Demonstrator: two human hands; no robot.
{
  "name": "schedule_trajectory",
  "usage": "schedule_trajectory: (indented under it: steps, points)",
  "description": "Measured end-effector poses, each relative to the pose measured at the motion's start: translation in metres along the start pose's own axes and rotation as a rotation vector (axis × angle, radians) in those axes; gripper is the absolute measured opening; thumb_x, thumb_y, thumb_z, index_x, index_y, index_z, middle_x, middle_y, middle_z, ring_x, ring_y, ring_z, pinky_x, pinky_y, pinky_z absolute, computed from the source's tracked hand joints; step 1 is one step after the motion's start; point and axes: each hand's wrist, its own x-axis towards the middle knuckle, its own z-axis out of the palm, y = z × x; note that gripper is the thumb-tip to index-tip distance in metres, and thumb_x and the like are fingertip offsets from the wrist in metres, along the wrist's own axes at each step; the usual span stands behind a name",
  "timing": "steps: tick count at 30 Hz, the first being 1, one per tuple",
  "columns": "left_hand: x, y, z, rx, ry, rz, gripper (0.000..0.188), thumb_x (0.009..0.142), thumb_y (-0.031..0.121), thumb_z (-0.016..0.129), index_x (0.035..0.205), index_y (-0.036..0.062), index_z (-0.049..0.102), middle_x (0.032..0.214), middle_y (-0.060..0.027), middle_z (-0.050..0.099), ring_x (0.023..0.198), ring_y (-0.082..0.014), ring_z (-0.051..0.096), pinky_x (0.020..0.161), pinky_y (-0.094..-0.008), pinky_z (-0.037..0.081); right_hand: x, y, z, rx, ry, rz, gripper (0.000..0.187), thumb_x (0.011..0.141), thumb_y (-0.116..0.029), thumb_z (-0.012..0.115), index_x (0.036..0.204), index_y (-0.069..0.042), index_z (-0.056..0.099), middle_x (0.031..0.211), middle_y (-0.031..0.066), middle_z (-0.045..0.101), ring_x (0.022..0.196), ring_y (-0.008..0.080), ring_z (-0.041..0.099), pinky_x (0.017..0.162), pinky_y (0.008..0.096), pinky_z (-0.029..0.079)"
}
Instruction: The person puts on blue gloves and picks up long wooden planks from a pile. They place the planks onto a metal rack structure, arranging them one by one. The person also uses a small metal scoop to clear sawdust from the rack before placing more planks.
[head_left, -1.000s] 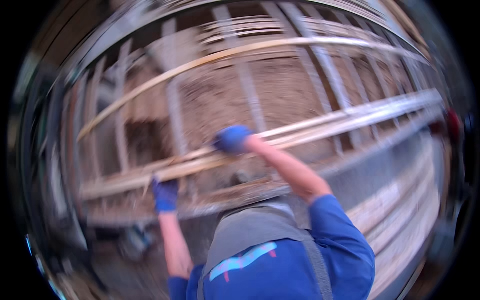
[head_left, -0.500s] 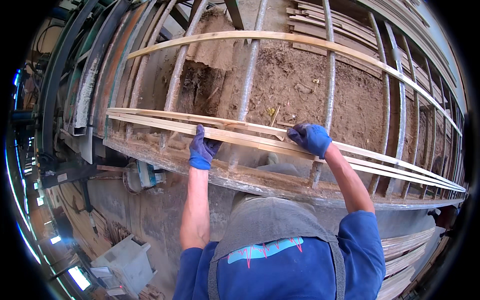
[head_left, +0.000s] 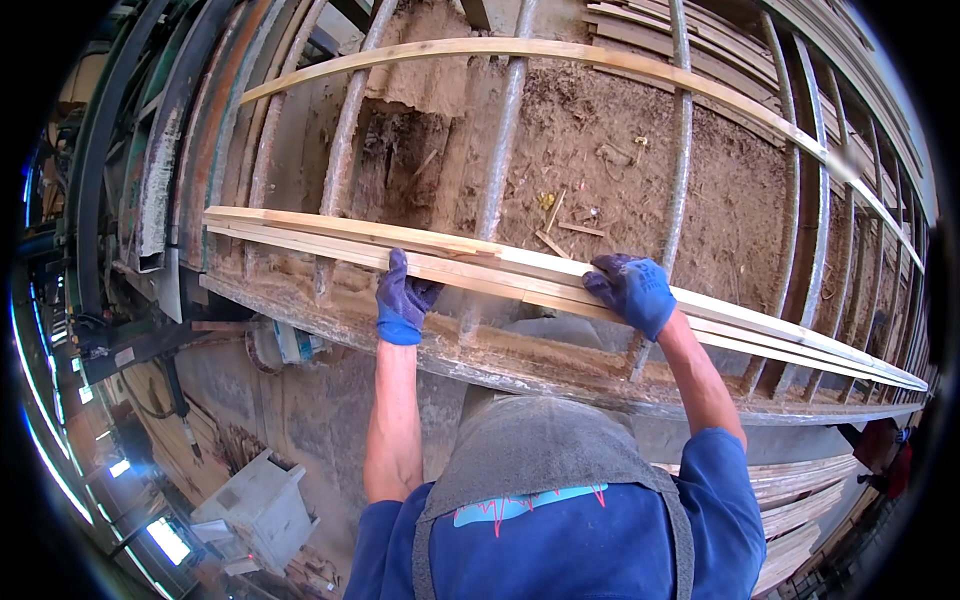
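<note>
- Strips (head_left: 510,278) have drawn together since half a second ago: the back one stood off from the rest beside my right grip (head_left: 632,292), and now it lies close against them.
- My left grip (head_left: 405,298) is clasping the strips from the near edge, thumb up over the wood.
- My right grip is closed on the same strips, further along to the right, fingers curled over from above; their tips are partly hidden.
- Both grips wear blue and purple gloves.
- The strips run crosswise in front of me, over the bars (head_left: 505,130) of the rack and on the far side of its near rail (head_left: 450,363). I cannot tell whether they rest on the bars between my grips or sit just clear.
- Beyond, well apart, one lone strip (head_left: 480,47) crosses the bars.
- Under the bars lies sawdust (head_left: 575,140), with a few offcuts (head_left: 555,215) on it.
- Boards (head_left: 735,72) are stacked past the sawdust, at the upper right.
- A grey box (head_left: 262,510) stands low on my left.
</note>
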Motion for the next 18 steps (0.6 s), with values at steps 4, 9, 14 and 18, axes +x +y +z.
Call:
schedule_trajectory:
  steps: [4, 9, 14, 18]
  points:
    - [-0.001, -0.001, -0.004, -0.016, 0.011, -0.009, 0.062, 0.09, 0.047, 0.069, 0.136, 0.0087, 0.051, 0.127, -0.0146, 0.061, 0.114, -0.0327, 0.062, 0.09, -0.051, 0.057, 0.0, 0.0, 0.001, 0.013, 0.044, -0.026, 0.037, 0.09, -0.036, 0.066, 0.1, -0.001, 0.071, 0.092, 0.0219, 0.069, 0.085, 0.0402, 0.067, 0.075, 0.0455, 0.054]
    - [0.002, 0.002, 0.004, 0.052, 0.057, -0.001, 0.061, 0.09, 0.047, 0.069, 0.135, 0.0088, 0.052, 0.123, -0.0138, 0.063, 0.109, -0.0313, 0.064, 0.087, -0.0513, 0.058, -0.003, 0.003, -0.001, 0.033, 0.079, -0.035, 0.037, 0.09, -0.037, 0.066, 0.097, -0.001, 0.071, 0.088, 0.0217, 0.069, 0.082, 0.0395, 0.067, 0.073, 0.0461, 0.054]
    - [0.017, -0.003, -0.013, 0.041, -0.134, -0.055, 0.073, 0.093, 0.056, 0.058, 0.14, 0.0024, 0.043, 0.137, -0.0181, 0.051, 0.127, -0.033, 0.048, 0.114, -0.0475, 0.033, -0.001, 0.017, -0.003, -0.056, -0.169, 0.098, 0.037, 0.094, -0.041, 0.057, 0.084, -0.007, 0.067, 0.079, 0.0179, 0.067, 0.072, 0.0388, 0.066, 0.063, 0.0477, 0.052]
    - [-0.003, 0.021, -0.024, 0.018, -0.11, -0.096, 0.079, 0.091, 0.057, 0.062, 0.141, -0.0012, 0.044, 0.14, -0.0178, 0.052, 0.13, -0.0309, 0.05, 0.116, -0.0432, 0.036, 0.003, 0.02, 0.002, 0.047, -0.322, 0.05, 0.032, 0.093, -0.042, 0.056, 0.103, -0.016, 0.071, 0.095, 0.0152, 0.071, 0.087, 0.0381, 0.067, 0.071, 0.0469, 0.052]
